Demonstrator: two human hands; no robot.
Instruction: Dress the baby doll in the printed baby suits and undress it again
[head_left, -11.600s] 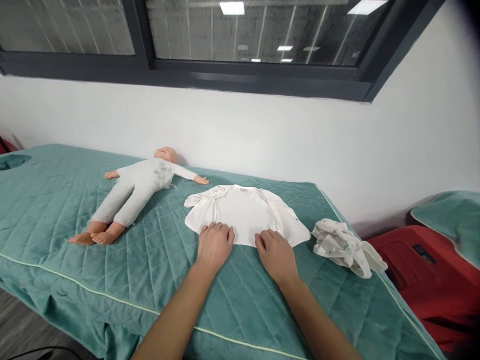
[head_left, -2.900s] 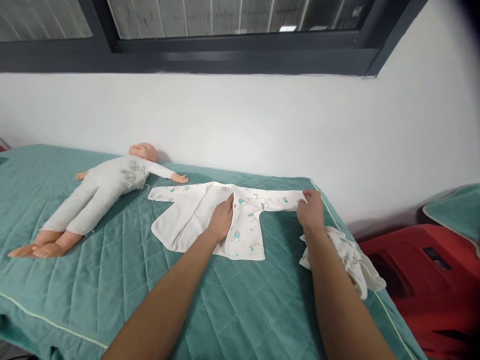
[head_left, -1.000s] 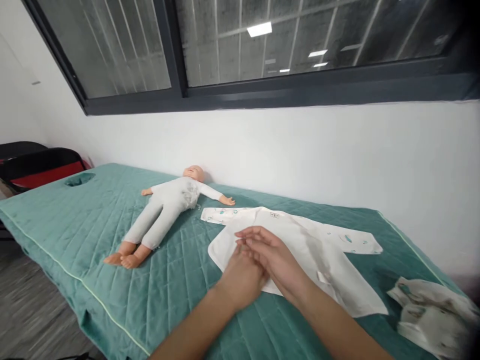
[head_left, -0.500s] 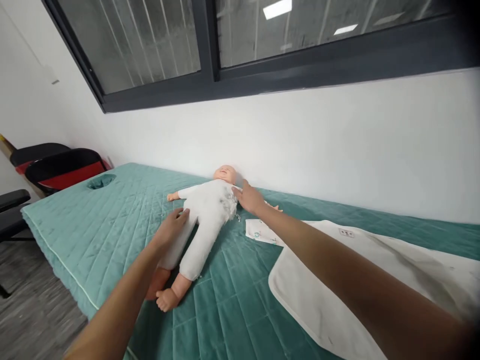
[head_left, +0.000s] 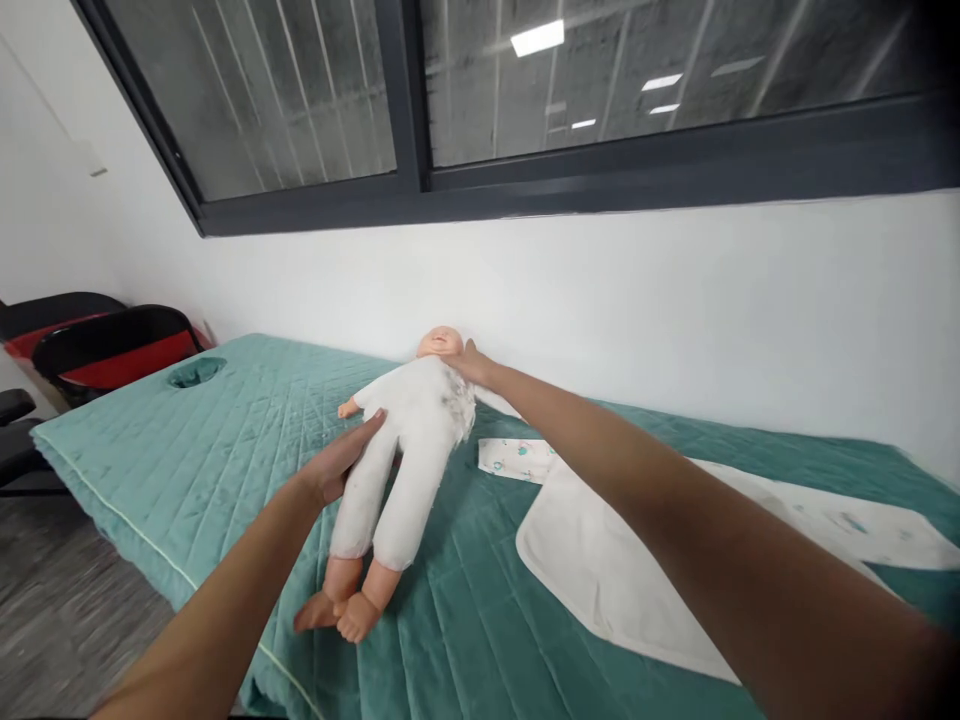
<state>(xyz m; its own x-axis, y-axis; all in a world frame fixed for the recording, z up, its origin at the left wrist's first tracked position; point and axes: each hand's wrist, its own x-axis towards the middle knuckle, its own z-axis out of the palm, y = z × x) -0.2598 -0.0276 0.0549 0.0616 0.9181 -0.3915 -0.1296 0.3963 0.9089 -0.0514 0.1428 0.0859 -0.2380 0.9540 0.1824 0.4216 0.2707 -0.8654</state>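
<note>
A baby doll (head_left: 421, 425) with a white cloth body lies face up, its head towards the wall and its bare feet towards me. Its chest is frayed on the right side. My left hand (head_left: 343, 462) grips the doll's left side at the hip, thumb on top and the other fingers mostly hidden beneath. At the neck and shoulder, just below the doll's head, my right hand (head_left: 472, 362) holds on with its thumb raised; its fingertips are partly hidden. A white baby garment (head_left: 592, 560) with small printed figures on its sleeves is spread flat beside the doll, under my right forearm.
Green quilted padding (head_left: 465, 610) covers the bed, which has a round hole (head_left: 196, 372) near its far left corner. A white wall (head_left: 675, 310) and a dark-framed window (head_left: 420, 200) run behind it. Black and red chairs (head_left: 120, 345) stand at the left.
My left hand has slid in along the doll's hip, and my right hand has moved from its shoulder up to the neck. The doll's legs have come closer together.
</note>
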